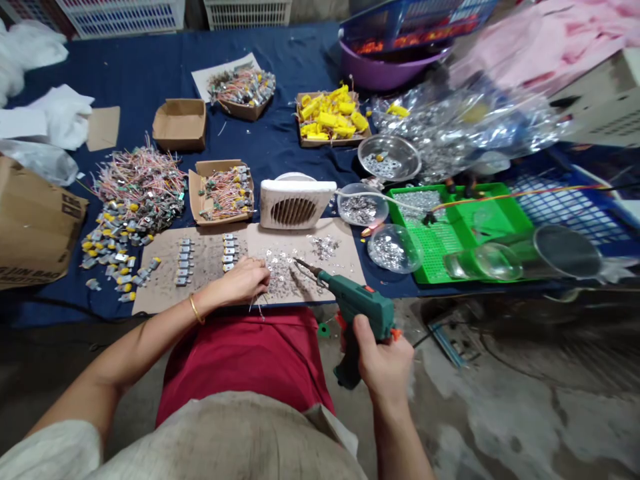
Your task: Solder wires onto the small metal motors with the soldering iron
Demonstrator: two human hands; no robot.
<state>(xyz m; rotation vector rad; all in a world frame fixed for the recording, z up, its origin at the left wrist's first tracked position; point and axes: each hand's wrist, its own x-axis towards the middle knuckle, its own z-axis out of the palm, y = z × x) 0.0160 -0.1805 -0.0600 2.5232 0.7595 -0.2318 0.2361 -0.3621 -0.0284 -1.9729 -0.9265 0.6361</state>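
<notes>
Clutching the green soldering gun by its handle, the right hand aims over cardboard at the tabletop's front edge, maybe laid to guard the cloth, while the left hand pinches thin wires.

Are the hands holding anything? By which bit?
The right hand grips a green soldering gun by its handle. Thin wires show below the left hand; its hold is unclear.

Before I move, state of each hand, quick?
Left hand: fingers curled, thin wire hanging at them; firm grip can't be told.
Right hand: closed, holding the green soldering gun by its handle.
</notes>
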